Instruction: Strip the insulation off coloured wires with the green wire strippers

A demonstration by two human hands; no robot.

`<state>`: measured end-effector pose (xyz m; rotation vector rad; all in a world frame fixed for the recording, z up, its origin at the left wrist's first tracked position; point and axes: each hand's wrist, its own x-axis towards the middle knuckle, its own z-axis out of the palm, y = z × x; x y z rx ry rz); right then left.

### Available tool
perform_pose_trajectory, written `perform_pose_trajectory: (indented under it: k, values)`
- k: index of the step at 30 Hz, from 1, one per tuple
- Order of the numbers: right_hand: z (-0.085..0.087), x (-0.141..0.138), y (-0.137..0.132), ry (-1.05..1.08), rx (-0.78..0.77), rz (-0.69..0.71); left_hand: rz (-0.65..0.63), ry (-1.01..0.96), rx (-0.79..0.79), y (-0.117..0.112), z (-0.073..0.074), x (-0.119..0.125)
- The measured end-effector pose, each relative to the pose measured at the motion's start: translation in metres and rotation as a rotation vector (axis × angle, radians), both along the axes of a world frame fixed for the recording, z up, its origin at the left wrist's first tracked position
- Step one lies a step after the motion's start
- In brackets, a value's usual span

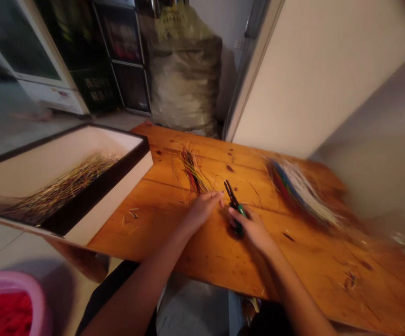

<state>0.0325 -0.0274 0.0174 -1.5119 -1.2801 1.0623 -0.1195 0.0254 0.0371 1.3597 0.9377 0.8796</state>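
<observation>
In my right hand [250,226] is a wire stripper [232,193] with green handles and dark jaws, which point away from me above the wooden table. My left hand [206,205] is just left of the tool, its fingers drawn together toward the thumb. Whatever thin thing may be between those fingertips is too blurred to make out. Just beyond the left hand lies a loose bundle of thin yellow, red and dark wires [193,170]. A larger bundle of white, blue and red wires [302,193] rests farther right on the table, smeared by motion.
A white box with a black rim [99,195] stands at the left, holding a heap of thin wires [73,179]. Wire scraps [132,214] dot the wooden table [167,224]. A pink basin [36,291] with red contents sits at lower left. A large stuffed sack [185,84] stands behind the table.
</observation>
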Motion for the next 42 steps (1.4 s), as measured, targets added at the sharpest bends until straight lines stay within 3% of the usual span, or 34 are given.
perform_pose_trajectory:
  k: [10, 15, 22, 27, 34, 42]
  values:
    - [0.01, 0.01, -0.001, 0.272, -0.085, -0.121, 0.01, -0.266, -0.079, -0.004, 0.002, 0.0]
    - [0.016, 0.002, -0.011, 0.255, -0.113, 0.012, 0.006, -0.299, -0.054, -0.003, 0.006, -0.004]
    - [0.024, -0.012, -0.019, 0.203, -0.105, 0.149, 0.039, -0.187, 0.0, -0.004, 0.011, -0.005]
    - [0.019, -0.013, -0.02, 0.118, -0.078, 0.161, 0.018, -0.115, 0.017, -0.005, 0.007, -0.003]
    - [0.015, -0.008, -0.017, -0.155, -0.034, 0.05, -0.003, -0.182, -0.055, -0.006, -0.001, 0.003]
    - [0.013, -0.006, -0.017, 0.02, -0.068, 0.11, -0.008, -0.197, -0.071, -0.006, -0.001, 0.001]
